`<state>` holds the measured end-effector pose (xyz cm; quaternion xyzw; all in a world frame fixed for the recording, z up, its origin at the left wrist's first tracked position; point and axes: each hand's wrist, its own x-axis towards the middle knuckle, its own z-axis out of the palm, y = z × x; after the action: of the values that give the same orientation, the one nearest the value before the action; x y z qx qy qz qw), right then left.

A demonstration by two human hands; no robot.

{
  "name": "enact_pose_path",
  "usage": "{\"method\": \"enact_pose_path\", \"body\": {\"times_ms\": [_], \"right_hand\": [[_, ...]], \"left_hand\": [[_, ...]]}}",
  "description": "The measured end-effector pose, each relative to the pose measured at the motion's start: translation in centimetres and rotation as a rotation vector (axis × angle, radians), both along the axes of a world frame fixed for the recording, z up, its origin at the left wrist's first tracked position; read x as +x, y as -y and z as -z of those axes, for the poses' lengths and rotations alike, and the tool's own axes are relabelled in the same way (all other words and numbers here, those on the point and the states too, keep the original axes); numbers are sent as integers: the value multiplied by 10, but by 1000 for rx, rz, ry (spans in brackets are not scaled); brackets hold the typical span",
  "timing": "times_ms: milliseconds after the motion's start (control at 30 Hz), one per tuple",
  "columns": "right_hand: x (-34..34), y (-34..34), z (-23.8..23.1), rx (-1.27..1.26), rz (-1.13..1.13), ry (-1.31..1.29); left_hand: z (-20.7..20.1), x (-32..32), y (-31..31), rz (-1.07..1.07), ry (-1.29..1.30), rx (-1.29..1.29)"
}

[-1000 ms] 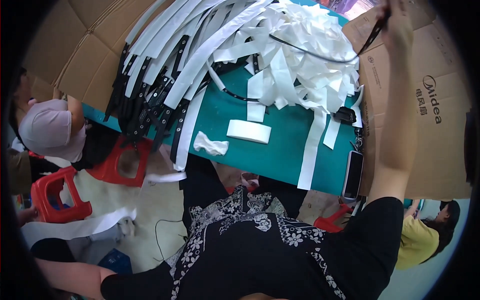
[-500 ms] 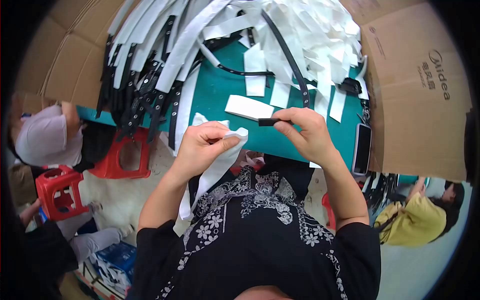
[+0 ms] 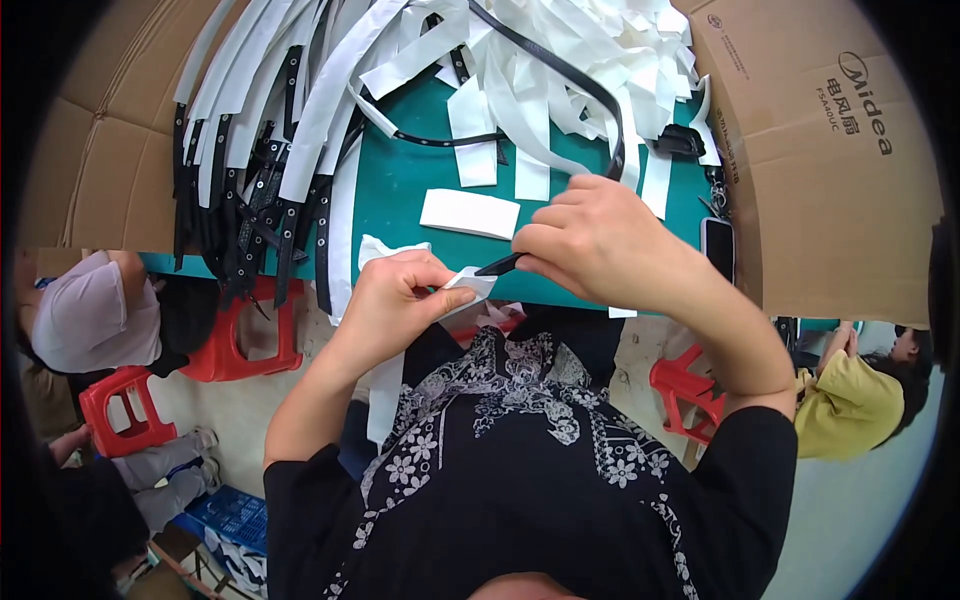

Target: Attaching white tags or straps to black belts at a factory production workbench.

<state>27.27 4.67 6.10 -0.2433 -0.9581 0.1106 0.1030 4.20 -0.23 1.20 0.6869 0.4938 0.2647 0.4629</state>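
My left hand (image 3: 392, 302) pinches the end of a white sleeve-like strip (image 3: 472, 284) near the table's front edge; the strip's tail hangs below the wrist. In my right hand (image 3: 603, 243) is a black belt (image 3: 566, 72) with metal eyelets, its length arching back over the table. The belt's tip reaches the mouth of the white strip; how far in it goes, I cannot tell. Just beyond my hands lies a stack of white paper strips (image 3: 468, 214) on the green tabletop (image 3: 390, 200).
Black belts (image 3: 240, 240) in white sleeves pile at the left, and loose white strips (image 3: 560, 90) heap at the back. A phone (image 3: 717, 250) lies by the right-hand cardboard box (image 3: 800, 230). Red stools (image 3: 245, 335) and seated people flank the table.
My right hand has moved left and turned over, bringing the belt's tip to the white strip. My left hand keeps its pinch on the strip. The whole view has shifted slightly.
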Motion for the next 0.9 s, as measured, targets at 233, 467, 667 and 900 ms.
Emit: {"method": "enact_pose_path", "body": {"times_ms": [233, 467, 667, 900], "right_hand": [[-28, -11, 4, 30, -206, 227], [-11, -42, 40, -108, -31, 25], [-29, -45, 38, -193, 3, 102], [-66, -28, 47, -200, -64, -203]], "left_hand": [[1, 1, -9, 173, -62, 31], [28, -13, 9, -6, 232, -331], [44, -29, 15, -59, 143, -318], [47, -36, 25, -47, 98, -293]]}}
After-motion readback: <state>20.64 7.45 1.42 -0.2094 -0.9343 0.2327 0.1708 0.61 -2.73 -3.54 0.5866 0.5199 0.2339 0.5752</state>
